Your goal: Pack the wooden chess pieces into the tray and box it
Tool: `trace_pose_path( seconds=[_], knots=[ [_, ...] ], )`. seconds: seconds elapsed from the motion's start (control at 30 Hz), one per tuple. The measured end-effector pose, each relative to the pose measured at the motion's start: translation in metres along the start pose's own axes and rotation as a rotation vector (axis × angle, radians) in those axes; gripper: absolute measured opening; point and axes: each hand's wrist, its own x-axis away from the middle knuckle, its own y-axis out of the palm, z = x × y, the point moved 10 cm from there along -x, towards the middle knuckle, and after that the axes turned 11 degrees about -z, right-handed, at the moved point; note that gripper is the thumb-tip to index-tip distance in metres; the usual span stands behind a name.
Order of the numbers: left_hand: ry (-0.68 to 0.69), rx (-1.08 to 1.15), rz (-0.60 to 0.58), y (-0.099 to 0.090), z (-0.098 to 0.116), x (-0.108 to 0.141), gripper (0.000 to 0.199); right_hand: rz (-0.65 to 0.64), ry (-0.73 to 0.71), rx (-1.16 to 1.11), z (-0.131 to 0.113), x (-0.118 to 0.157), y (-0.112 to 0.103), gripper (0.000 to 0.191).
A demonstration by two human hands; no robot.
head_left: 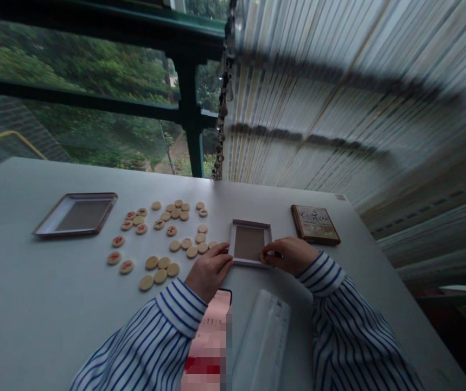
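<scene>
A shallow open cardboard box (250, 243) with a grey-brown bottom lies on the table in front of me. My left hand (210, 270) grips its near left edge with the fingers closed. My right hand (292, 254) is closed in a pinch at the near right corner, on what looks like a round wooden Chinese chess piece, mostly hidden by the fingers. To the left lie many loose Chinese chess pieces (160, 276). Some show red or black characters, such as a red-marked piece (127, 266); others look plain on top.
A larger shallow box lid (76, 215) lies at the far left of the white table (45, 304). A closed patterned box (315, 223) is at the right. Near me are a phone (212, 326) with a pink screen and a pale plastic case (262, 342). Behind hangs a string curtain (318, 92).
</scene>
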Motion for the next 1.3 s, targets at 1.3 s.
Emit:
trace_pose_path(
  seconds=[1.3],
  knots=[
    [-0.003, -0.024, 0.003, -0.0014, 0.0021, 0.0001, 0.009, -0.036, -0.017, 0.011, -0.002, -0.0007, 0.0047, 0.025]
  ],
)
